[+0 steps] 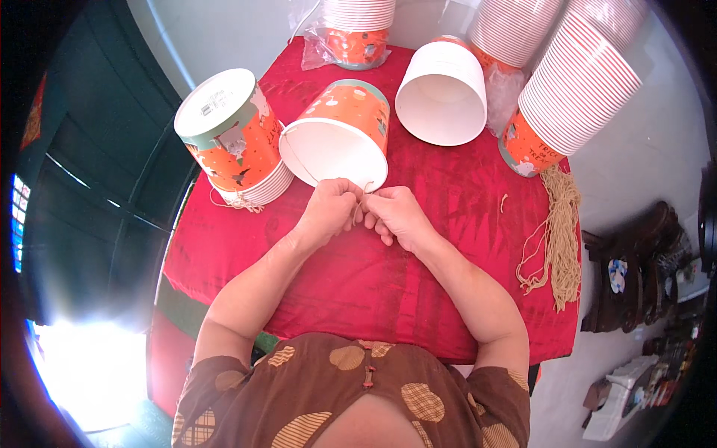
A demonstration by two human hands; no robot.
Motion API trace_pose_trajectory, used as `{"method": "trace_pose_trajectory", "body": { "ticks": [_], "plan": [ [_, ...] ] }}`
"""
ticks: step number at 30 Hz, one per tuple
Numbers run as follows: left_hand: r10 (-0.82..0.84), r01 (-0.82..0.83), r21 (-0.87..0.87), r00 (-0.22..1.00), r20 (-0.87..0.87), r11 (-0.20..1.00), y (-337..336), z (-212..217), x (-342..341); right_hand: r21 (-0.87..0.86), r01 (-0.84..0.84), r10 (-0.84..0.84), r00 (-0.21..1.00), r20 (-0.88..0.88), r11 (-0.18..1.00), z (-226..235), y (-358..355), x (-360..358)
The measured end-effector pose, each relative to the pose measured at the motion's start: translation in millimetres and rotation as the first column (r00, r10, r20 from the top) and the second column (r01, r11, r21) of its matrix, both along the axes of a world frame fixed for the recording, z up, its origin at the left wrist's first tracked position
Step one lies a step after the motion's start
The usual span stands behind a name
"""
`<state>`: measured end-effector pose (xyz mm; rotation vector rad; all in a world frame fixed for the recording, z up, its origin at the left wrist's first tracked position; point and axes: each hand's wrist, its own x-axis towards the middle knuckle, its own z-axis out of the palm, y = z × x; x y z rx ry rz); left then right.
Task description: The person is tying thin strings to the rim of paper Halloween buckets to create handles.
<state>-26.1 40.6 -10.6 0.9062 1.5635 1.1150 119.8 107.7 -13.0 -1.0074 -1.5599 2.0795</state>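
Observation:
An orange paper bucket [347, 108] with a white inside and a green base lies on its side, its mouth facing me. A thin tan cord [367, 190] runs at the near part of its rim. My left hand [334, 205] and my right hand [396, 215] meet there, both closed in a pinch on the cord. The fingertips almost touch each other, and the cord's end between them is partly hidden. Another stretch of cord crosses the bucket's mouth at its left side.
Upturned buckets [231, 134] with cord at their rims stand at the left. A single bucket [442, 101] lies behind, right of centre. Tall bucket stacks [575, 82] stand far right, another stack [358, 33] at the back. A cord bundle [560, 231] hangs over the red-covered table's [448, 299] right edge.

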Motion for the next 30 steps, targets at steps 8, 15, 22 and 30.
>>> {"method": "trace_pose_trajectory", "body": {
  "ticks": [8, 15, 22, 30],
  "plan": [
    [-0.058, 0.057, 0.008, 0.995, 0.083, 0.998, 0, -2, -8, 0.098, 0.013, -0.021, 0.996, 0.086, 0.995, 0, -8, 1],
    [-0.121, 0.118, 0.047, 0.988, 0.091, 0.992, 2, -4, -12, 0.906, 0.091, -0.209, 0.978, -0.003, 0.414, -17, -28, 2],
    [-0.086, 0.084, 0.027, 0.993, 0.077, 0.996, 3, -8, -11, 0.926, 0.053, -0.106, 0.994, -0.014, 0.374, -15, -36, 2],
    [-0.058, 0.051, 0.054, 0.988, 0.142, 0.997, 3, -8, -9, 0.948, 0.024, -0.03, 0.999, -0.016, 0.318, -17, -38, 3]
  ]
}}
